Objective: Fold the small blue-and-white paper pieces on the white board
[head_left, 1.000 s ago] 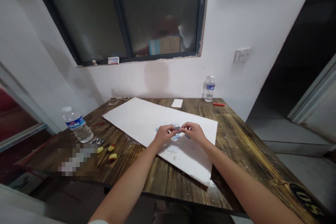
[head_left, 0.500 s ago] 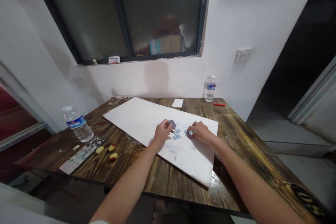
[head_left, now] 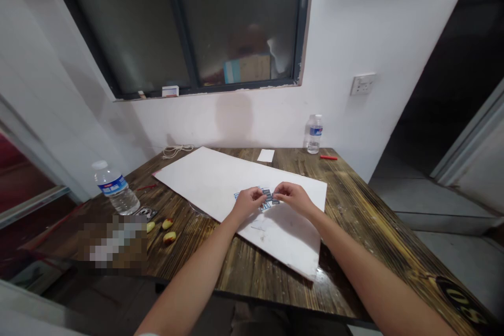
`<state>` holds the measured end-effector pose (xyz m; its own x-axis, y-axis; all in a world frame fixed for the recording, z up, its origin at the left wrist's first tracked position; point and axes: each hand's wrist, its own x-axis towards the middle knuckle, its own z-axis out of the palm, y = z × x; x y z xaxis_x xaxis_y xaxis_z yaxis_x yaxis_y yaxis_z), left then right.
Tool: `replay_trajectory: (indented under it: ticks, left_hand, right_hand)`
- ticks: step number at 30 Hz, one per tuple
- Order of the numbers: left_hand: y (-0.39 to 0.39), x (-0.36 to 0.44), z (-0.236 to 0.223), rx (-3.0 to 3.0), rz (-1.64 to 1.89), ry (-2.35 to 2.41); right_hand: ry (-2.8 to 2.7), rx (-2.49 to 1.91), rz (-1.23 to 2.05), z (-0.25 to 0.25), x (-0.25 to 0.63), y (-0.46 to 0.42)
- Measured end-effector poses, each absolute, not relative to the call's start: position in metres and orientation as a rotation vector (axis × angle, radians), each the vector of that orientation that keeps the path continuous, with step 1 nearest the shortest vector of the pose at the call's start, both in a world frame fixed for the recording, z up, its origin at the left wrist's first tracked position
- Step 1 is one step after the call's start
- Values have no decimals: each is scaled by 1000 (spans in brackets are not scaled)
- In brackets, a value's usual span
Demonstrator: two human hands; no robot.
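Over the white board (head_left: 220,173), my left hand (head_left: 250,201) pinches a small dark striped piece (head_left: 267,193) between thumb and fingers. Close against it, my right hand (head_left: 294,198) is closed on another small dark striped piece (head_left: 275,200). The two pieces meet or nearly meet; I cannot tell whether they are joined. Just beneath the hands lie several small blue-outlined pieces (head_left: 264,207), partly covered by the fingers and the held pieces. Faint pencil-like marks (head_left: 258,228) show on the board nearer to me.
The board rests on a dark wooden table (head_left: 232,268). Water bottles stand at left (head_left: 116,189) and back right (head_left: 314,136). Cut fruit pieces (head_left: 169,237) lie left of my arm, near a blurred patch. A white paper (head_left: 266,155), red pen (head_left: 328,157) and coiled cable (head_left: 177,151) sit behind.
My hands have come together over the board, bringing the dark pieces side by side. The right hand has lifted its piece off the board and moved left.
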<state>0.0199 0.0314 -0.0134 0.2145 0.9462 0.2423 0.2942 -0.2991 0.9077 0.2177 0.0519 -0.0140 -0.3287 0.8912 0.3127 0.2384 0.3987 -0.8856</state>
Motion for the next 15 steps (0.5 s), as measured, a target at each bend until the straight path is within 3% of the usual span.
replay_trajectory:
  ticks: [9, 15]
  left_hand:
    - [29, 18, -14, 1815, 968, 1120]
    - [29, 20, -10, 1773, 1081, 1121]
  right_hand:
    - [-1658, -917, 978, -24, 206, 47]
    - [-1577, -845, 1007, -26, 201, 47]
